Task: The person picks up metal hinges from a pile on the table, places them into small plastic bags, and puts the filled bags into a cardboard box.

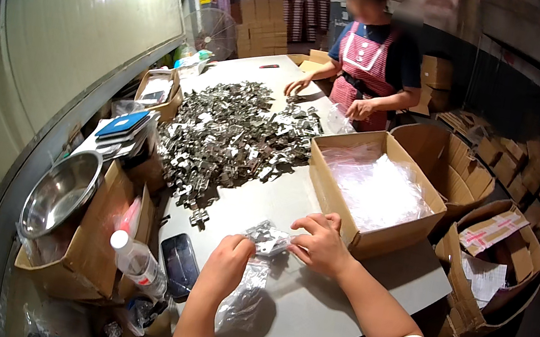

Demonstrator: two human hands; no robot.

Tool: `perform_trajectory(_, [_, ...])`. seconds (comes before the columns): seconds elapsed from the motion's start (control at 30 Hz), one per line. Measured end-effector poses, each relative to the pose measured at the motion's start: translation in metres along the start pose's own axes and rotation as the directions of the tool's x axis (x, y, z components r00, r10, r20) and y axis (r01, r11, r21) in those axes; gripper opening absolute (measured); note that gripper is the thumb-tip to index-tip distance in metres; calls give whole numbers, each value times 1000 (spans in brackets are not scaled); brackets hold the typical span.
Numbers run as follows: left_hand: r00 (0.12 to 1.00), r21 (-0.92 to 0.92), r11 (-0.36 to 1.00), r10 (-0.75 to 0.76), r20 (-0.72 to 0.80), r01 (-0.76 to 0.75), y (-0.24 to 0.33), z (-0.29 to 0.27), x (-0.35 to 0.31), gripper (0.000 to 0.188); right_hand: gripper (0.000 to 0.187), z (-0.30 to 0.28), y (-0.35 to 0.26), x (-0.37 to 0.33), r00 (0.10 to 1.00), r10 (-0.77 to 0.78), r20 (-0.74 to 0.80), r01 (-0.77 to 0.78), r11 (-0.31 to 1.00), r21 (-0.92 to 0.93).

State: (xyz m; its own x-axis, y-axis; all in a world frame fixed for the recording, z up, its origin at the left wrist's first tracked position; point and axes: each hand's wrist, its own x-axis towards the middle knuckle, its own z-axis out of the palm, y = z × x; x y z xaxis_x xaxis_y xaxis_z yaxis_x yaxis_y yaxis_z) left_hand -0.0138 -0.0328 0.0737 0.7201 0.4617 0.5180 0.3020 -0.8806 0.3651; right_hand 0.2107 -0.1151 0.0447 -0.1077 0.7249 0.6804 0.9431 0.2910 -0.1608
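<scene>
A clear plastic bag (268,237) with several shiny metal pieces in it is between my hands, low over the near part of the table. My left hand (229,262) pinches the bag at its left side. At its right end, my right hand (324,244) has thumb and fingertips curled onto the plastic, with the other fingers bent above. More crumpled clear plastic (242,299) lies below the bag beside my left wrist; whether it is a separate bag I cannot tell. A large heap of metal hinge-like parts (236,137) spreads beyond my hands.
An open carton of clear bags (382,188) stands right on the white table (243,200). A phone (179,266), a bottle (136,262) and a steel bowl (63,193) are left. Across, a person in a red apron (366,66) reaches toward the heap. Cartons (494,269) stand right.
</scene>
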Motion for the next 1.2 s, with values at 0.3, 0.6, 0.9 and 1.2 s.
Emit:
perform_trajectory(0.3, [943, -37, 951, 298, -151, -306, 5, 40, 1, 16, 24, 11, -19, -7, 992, -125, -2, 125, 988, 91])
perform_trajectory(0.6, [897, -78, 935, 306, -320, -347, 4, 50, 3, 16, 20, 4, -19, -4, 993, -94, -65, 103, 981, 164])
perform_trajectory(0.9, [906, -159, 932, 258, -337, -325, 6, 49, 1, 23, 18, 10, -25, -4, 995, -85, -58, 93, 984, 154])
perform_trajectory(1.2, [943, -264, 942, 122, -308, -208, 4, 53, -5, 12, 16, 16, -31, -5, 987, -79, -138, 87, 995, 47])
